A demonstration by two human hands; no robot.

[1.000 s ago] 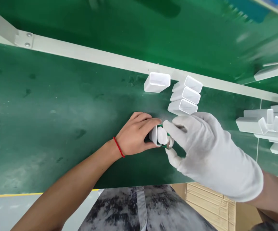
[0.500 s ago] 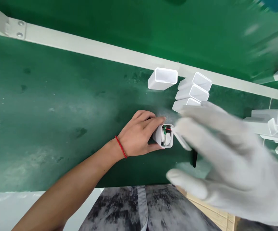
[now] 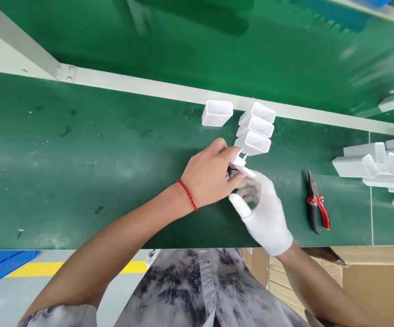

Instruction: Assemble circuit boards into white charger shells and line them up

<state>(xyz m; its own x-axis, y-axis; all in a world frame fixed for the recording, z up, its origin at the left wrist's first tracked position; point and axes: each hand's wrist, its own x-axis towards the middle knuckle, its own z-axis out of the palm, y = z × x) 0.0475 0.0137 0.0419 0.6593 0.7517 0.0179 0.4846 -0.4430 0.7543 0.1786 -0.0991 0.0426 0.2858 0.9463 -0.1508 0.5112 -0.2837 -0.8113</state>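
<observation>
1. Near edge, below the bench: cardboard box [image 3: 377, 286] on the right, blue crate [image 3: 6, 268] on the left.
2. Right of the hands, on the green bench [image 3: 98, 159]: red-and-black pliers [image 3: 314, 204], lying loose.
3. Right hand [image 3: 263, 213], white glove, close against the work from the right. Thumb stands apart; fingers partly hidden, so cannot tell whether they grip.
4. Left hand [image 3: 212, 175], bare, red cord at wrist. Thumb and forefinger closed on the white plug piece [image 3: 239, 160].
5. Plug piece sits between the hands, mid-bench, pins pointing far. Probably light, stiff plastic, smooth enough to slip under glove cloth. Dark bit beside it, perhaps wiring, would be the fragile part. Best hold: flat sides of the body, clear of pins and that dark bit.
6. Just beyond: row of three open white housings [image 3: 254, 130]; a lone housing [image 3: 214, 119] to their left.
7. Far right: stacked white parts [image 3: 353, 166].
8. Farthest: pale rail [image 3: 132, 88].
</observation>
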